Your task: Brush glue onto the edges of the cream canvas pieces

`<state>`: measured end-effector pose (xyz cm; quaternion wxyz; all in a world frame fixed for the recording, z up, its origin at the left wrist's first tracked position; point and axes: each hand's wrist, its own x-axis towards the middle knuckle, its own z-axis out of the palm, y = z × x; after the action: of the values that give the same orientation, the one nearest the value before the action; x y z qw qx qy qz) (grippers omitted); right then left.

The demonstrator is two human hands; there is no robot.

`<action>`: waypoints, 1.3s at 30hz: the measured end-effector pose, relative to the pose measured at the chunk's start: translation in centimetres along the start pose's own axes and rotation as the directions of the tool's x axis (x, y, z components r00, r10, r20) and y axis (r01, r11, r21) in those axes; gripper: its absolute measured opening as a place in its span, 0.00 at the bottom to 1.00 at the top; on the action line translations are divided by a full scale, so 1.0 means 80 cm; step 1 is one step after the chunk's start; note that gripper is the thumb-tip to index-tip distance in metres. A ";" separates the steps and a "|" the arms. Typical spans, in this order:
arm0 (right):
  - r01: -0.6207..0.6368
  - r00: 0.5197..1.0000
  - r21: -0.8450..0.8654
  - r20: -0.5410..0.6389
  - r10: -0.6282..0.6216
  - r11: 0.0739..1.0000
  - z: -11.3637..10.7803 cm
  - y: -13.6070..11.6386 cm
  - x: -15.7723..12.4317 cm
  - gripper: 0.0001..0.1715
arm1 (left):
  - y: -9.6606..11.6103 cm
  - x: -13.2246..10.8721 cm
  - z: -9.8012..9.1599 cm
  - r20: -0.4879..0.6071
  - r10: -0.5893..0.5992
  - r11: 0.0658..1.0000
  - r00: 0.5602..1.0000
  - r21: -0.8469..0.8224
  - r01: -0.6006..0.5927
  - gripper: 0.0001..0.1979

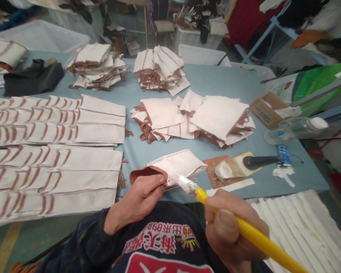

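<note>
My left hand (140,199) pinches the brown edge of a white fabric piece (182,161) at the table's front edge. That brown edge is curled back at the mouth of the piece. Wrapped around a yellow-handled brush (251,231), my right hand (230,223) is to the right of the piece. The brush's bristles are coated white and lie close to the fabric beside my left fingers; whether they touch it I cannot tell. Just right of the piece, an off-white container (235,167) with a black-handled tool (261,162) rests on a brown board (214,172).
Rows of overlapping white pieces with brown edges (96,163) cover the table's left. Stacked pieces (221,115) stand ahead, with more stacks (159,68) behind. A clear jar (297,129) and a cardboard box (267,112) are at the right. White strips (307,227) lie at the lower right.
</note>
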<state>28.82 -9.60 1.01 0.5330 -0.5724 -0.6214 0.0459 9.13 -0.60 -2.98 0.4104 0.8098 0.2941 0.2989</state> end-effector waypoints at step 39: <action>-0.414 0.890 0.351 -0.038 0.455 0.840 0.020 0.015 0.001 0.21 | -0.003 -0.001 0.026 -0.027 -0.133 0.986 0.991 -0.107 0.130 0.14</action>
<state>28.48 -8.22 -0.40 0.6337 -0.6016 -0.4252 0.2358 10.52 -1.52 -4.18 0.4661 0.7607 0.3378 0.3000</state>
